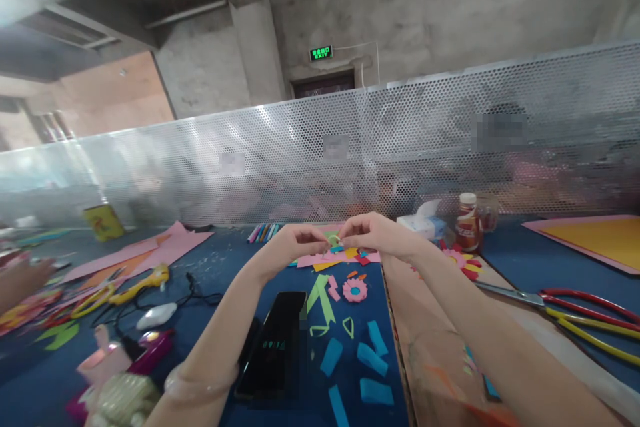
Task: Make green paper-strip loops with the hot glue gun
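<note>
My left hand [303, 241] and my right hand [364, 235] are raised close together over the far part of the blue table, fingers pinched. Between their fingertips is a small light green strip [334, 238], bent into a curve. Pink, yellow and blue paper pieces [320, 258] lie just beyond and beneath the hands. Nearer to me lie green paper strips [320, 297], a pink paper flower with a blue centre [355, 290], two small green loops [349, 327] and several blue paper pieces [371, 358].
A black phone [274, 347] lies under my left forearm. Large scissors [537, 299] rest at the right beside cardboard [425, 347]. A bottle [467, 221] and tissue pack [423, 223] stand behind. At left are a glue gun [143, 285], cables and another person's hand [23, 278].
</note>
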Demonstrator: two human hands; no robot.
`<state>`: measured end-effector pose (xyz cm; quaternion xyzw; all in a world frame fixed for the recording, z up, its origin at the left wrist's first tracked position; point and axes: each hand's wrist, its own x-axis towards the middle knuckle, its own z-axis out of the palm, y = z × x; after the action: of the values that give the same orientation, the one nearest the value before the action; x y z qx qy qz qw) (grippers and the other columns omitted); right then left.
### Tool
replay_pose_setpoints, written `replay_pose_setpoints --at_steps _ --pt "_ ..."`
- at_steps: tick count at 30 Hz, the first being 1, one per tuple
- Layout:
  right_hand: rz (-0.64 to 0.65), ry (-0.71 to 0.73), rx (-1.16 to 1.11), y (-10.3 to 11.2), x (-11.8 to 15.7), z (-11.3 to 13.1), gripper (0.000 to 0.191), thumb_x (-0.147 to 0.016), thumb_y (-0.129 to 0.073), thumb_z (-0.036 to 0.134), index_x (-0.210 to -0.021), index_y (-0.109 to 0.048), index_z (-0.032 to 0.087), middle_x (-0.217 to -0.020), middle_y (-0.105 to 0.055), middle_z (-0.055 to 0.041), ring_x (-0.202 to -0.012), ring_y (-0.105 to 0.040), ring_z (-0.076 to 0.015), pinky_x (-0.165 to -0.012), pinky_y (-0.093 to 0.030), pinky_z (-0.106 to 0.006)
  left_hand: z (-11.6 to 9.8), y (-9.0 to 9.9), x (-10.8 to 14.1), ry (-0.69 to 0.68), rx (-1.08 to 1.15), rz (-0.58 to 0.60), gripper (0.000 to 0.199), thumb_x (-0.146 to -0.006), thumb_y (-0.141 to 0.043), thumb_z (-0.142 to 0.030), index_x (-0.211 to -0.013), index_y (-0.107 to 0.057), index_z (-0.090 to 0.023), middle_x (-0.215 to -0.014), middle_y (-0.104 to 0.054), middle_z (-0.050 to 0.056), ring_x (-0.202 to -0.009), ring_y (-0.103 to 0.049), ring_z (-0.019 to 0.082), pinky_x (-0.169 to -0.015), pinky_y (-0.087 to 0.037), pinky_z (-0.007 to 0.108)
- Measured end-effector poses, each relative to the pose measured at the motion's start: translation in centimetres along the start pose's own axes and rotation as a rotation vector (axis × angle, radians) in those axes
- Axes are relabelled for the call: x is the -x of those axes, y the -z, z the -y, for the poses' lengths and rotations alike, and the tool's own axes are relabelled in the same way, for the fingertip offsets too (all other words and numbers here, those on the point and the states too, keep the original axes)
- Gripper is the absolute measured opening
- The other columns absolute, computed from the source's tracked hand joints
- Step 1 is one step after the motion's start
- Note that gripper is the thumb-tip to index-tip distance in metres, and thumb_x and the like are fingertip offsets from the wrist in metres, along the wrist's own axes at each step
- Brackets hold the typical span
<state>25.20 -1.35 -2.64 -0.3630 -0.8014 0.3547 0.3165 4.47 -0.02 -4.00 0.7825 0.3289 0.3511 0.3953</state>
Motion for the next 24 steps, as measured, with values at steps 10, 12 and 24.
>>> replay_pose_setpoints --at_steps 10,12,24 --pt "-0.076 0.016 -0.144 -0.5 0.2 0.9 0.015 -0.072 -0.063 0.031 -0.075 -0.06 0.016 -0.058 -0.054 0.0021 -0.045 -0.042 -0.0056 -0.041 -0.032 -0.019 -1.1 -0.5 0.3 -0.075 0.016 -0.087 0.014 -0.068 -0.066 -0.03 -0.075 -0.064 -0.019 -0.076 -0.066 0.002 -0.074 -0.061 0.015 -0.07 -0.048 0.027" --pt "-0.114 0.027 -0.159 -0.6 0.1 0.8 0.016 -0.072 -0.063 0.032 -0.074 -0.059 0.016 -0.055 -0.051 0.0035 -0.044 -0.04 -0.0052 -0.041 -0.032 -0.019 -1.4 -0.7 0.3 -0.087 0.011 -0.115 0.013 -0.068 -0.066 -0.03 -0.074 -0.063 -0.019 -0.075 -0.066 0.002 -0.072 -0.061 0.014 -0.069 -0.048 0.027" --pt "-0.285 0.131 -0.24 -1.6 -0.5 0.3 0.016 -0.074 -0.061 0.033 -0.075 -0.058 0.017 -0.066 -0.055 0.0013 -0.052 -0.044 -0.007 -0.048 -0.036 -0.021 -2.2 -1.5 0.2 -0.085 0.03 -0.312 0.012 -0.066 -0.066 -0.029 -0.072 -0.062 -0.019 -0.072 -0.066 0.002 -0.068 -0.06 0.015 -0.065 -0.048 0.027"
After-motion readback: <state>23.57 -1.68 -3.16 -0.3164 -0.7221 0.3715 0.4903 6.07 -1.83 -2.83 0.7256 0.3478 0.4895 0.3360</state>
